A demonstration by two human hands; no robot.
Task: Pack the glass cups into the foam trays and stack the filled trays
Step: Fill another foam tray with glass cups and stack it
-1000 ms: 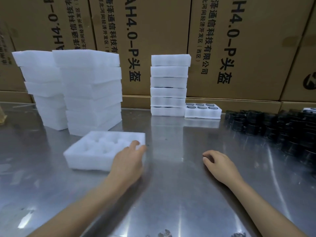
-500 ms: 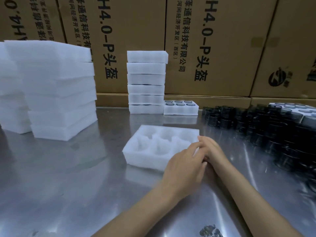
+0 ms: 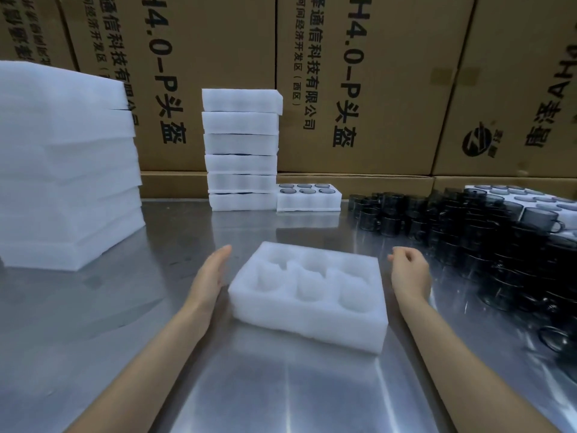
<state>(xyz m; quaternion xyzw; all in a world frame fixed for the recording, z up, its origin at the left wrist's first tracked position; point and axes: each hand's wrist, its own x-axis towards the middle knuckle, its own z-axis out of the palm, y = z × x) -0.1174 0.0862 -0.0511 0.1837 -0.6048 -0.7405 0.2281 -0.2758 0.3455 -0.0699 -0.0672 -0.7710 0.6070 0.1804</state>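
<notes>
An empty white foam tray [image 3: 312,320] with six pockets lies on the steel table straight in front of me. My left hand [image 3: 209,276] is flat beside its left edge, fingers straight, holding nothing. My right hand [image 3: 407,271] hovers just off the tray's right side with loosely curled fingers, also holding nothing. A crowd of dark glass cups [image 3: 487,242] stands on the table at the right. At the back, a stack of filled trays [image 3: 241,151] rises beside a single filled tray [image 3: 307,200].
A tall pile of empty foam trays [image 3: 65,170] fills the left side. Brown cardboard boxes [image 3: 359,82] wall off the back of the table [image 3: 93,307]. Another foam tray with cups [image 3: 530,198] sits at the far right behind the loose cups.
The empty tray has slid from the left to the middle in front of me. Both hands have come off it and now sit on either side.
</notes>
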